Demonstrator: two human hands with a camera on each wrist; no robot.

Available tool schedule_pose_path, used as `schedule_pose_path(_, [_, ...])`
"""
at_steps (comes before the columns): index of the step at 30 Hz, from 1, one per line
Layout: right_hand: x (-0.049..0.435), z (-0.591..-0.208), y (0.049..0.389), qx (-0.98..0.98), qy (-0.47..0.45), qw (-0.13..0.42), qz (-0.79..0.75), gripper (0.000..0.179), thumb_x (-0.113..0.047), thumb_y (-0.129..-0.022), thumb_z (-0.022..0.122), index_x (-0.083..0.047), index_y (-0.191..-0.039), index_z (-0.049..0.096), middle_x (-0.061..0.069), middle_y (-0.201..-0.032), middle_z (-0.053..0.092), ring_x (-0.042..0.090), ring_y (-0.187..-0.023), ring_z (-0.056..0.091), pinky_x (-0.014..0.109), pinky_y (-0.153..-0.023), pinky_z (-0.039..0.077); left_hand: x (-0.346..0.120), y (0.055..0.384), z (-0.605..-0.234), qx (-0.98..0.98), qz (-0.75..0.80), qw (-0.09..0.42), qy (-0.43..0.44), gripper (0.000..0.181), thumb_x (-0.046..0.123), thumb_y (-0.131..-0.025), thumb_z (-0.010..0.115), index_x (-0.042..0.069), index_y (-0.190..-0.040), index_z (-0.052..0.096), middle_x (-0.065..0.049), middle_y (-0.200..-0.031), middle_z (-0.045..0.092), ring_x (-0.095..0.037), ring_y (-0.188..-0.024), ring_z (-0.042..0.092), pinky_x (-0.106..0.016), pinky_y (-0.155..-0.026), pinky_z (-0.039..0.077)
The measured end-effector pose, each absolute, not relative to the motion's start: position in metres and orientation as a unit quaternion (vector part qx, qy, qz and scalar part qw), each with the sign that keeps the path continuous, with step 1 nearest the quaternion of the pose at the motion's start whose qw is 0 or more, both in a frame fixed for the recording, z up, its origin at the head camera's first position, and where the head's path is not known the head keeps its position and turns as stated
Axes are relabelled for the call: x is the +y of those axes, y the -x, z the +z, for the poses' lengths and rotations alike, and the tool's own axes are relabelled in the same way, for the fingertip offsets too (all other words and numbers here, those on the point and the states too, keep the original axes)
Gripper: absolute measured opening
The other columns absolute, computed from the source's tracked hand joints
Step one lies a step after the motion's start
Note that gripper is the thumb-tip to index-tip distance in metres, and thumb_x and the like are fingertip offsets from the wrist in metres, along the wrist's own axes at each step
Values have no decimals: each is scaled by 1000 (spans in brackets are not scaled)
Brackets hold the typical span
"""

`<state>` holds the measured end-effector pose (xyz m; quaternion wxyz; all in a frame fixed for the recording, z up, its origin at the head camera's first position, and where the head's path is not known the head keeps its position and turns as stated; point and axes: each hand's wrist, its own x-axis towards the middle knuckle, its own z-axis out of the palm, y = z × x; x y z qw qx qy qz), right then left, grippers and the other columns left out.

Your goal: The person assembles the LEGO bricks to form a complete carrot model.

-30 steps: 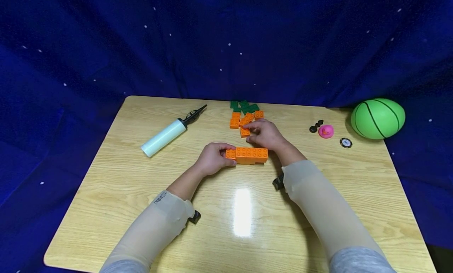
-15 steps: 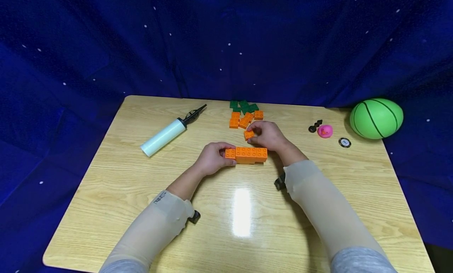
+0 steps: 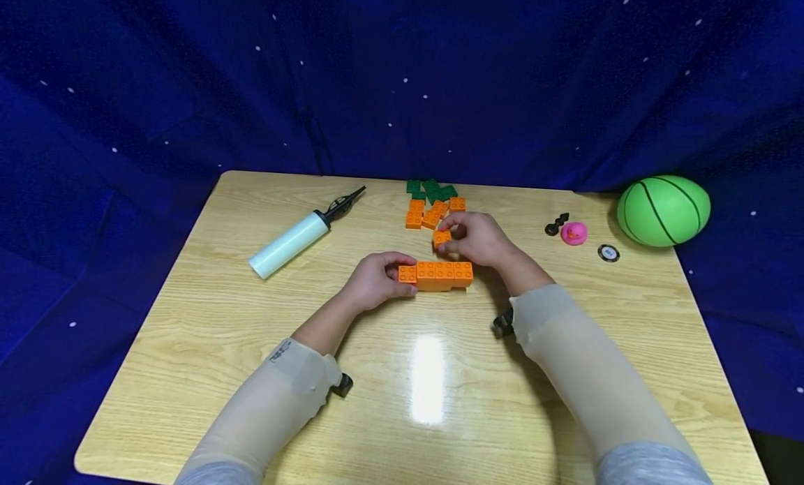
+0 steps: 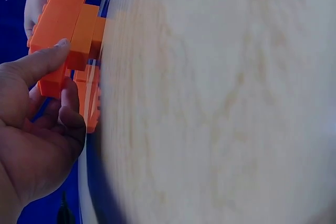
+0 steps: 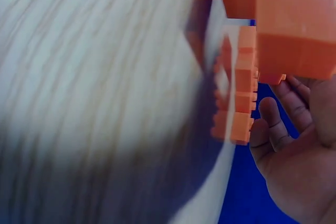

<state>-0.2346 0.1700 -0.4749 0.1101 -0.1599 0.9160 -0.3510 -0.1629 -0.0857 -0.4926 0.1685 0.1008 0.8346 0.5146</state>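
A row of joined orange toy building bricks [image 3: 442, 275] stands near the middle of the table in the head view. My left hand [image 3: 372, 282] holds its left end between thumb and fingers; the left wrist view shows the thumb along the side of the joined bricks [image 4: 60, 19]. Just beyond the row, my right hand [image 3: 480, 239] pinches a single orange brick [image 3: 442, 238]. In the right wrist view the joined bricks [image 5: 299, 19] partly cover that hand [image 5: 299, 161]. Loose orange bricks [image 3: 414, 214] lie behind the pinched one.
Several green bricks [image 3: 432, 186] sit by the table's back edge. A hand pump [image 3: 290, 245] lies at left. To the right are a black wavy piece [image 3: 556, 224], a pink rubber duck [image 3: 574, 234], a round chip [image 3: 608, 253] and a green ball [image 3: 663, 211].
My right hand has taken an orange brick from the front of the loose pile and drawn it slightly right, apart from the others. My left hand has stayed on the joined bricks.
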Motion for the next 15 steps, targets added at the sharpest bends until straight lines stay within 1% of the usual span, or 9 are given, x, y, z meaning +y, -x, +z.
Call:
schedule_pose_path(3, [169, -469, 233, 917, 161, 104, -351, 32, -26, -91, 83, -18, -119, 73, 6, -111, 69, 25, -95, 60, 46, -87, 52, -87, 163, -494, 833, 517, 169, -97, 47, 15, -81, 91, 16, -124, 74, -4, -85, 63, -18, -74, 53, -27, -63, 43])
schedule_pose_path(5, [168, -465, 231, 917, 161, 101, -352, 32, -27, -90, 84, -18, -119, 73, 5, -116, 69, 25, -99, 60, 45, -86, 53, -87, 163, -494, 832, 519, 171, -95, 47, 15, -81, 91, 16, -124, 73, -5, -88, 65, -19, -76, 55, -28, -65, 45])
schedule_pose_path(10, [163, -456, 227, 915, 165, 102, -353, 32, -28, -90, 83, -18, -119, 73, 3, -120, 69, 25, -105, 60, 43, -85, 54, -89, 163, -495, 826, 527, 175, -93, 48, 13, -81, 91, 14, -125, 73, -5, -90, 69, -18, -78, 59, -29, -68, 50])
schedule_pose_path(15, [158, -446, 221, 912, 178, 102, -356, 32, -29, -90, 84, -19, -119, 73, 1, -122, 69, 24, -106, 59, 41, -81, 54, -90, 161, -494, 821, 536, 176, -90, 48, 11, -80, 91, 11, -124, 72, -5, -91, 72, -18, -79, 64, -27, -70, 53])
